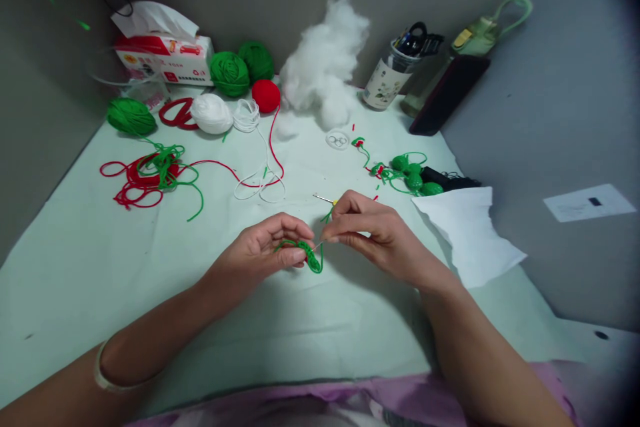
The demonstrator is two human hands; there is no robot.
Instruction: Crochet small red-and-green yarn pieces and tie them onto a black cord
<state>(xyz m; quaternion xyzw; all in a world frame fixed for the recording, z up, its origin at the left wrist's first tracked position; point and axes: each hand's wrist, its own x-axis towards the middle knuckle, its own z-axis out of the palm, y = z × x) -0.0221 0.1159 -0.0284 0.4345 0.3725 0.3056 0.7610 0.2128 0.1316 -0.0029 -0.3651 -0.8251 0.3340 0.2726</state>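
My left hand (273, 247) is closed around a small green crochet piece (311, 259), pinching it between thumb and fingers. A bit of red shows under its edge. My right hand (375, 233) pinches a thin yarn needle (318, 247), whose tip reaches the crochet piece. Green yarn loops down beside the needle to the piece. A crochet hook (324, 198) with a yellow handle shows just behind my right hand, which hides most of the handle; whether the hand touches it I cannot tell.
Red and green yarn (157, 173) lies tangled at left. Behind are a tissue box (187, 60), yarn balls (229, 73), red scissors (176, 113) and white stuffing (325, 60). Small green crochet pieces (414, 180), white paper (465, 233), a pen cup (387, 80) and a phone (450, 97) are at right.
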